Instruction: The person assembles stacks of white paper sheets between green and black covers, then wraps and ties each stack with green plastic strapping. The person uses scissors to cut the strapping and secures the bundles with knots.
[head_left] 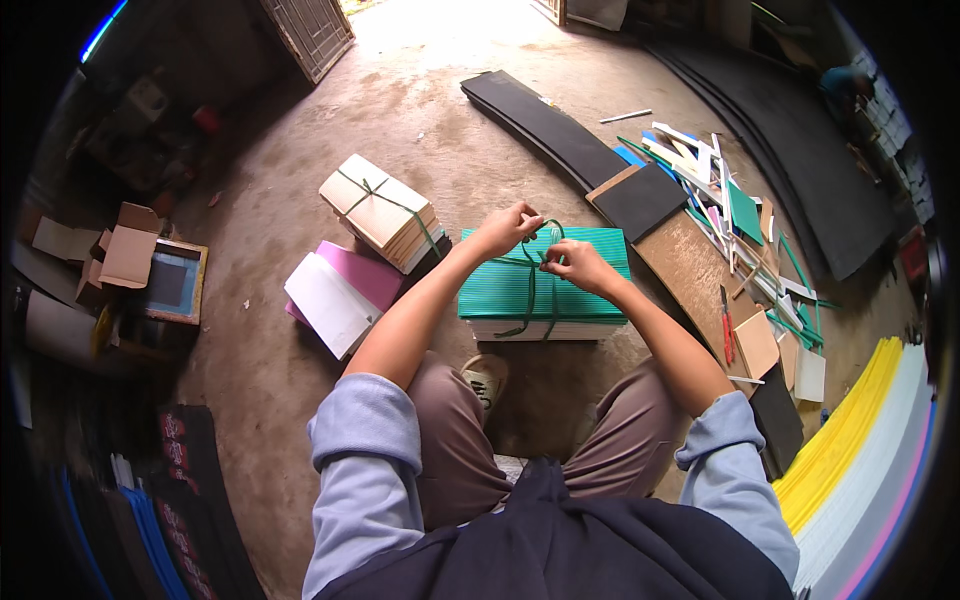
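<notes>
A stack of sheets [590,300] with a ribbed teal top and pale layers below stands on the floor between my feet and my hands. Green strapping cord [531,285] runs round it, crossing on top with a loop and loose ends. My left hand [512,226] pinches the cord at the loop above the crossing. Close beside it, my right hand [578,264] has its fingers pressed together on the cord at the crossing. My fingers partly hide the knot.
Left of the stack lie a tied cream bundle [375,205] and pink and white sheets [338,300]. On the right are a brown board [675,270], red-handled cutter [728,335], scrap strips [715,190] and coloured sheets [840,440]. Long black sheets [545,125] extend behind.
</notes>
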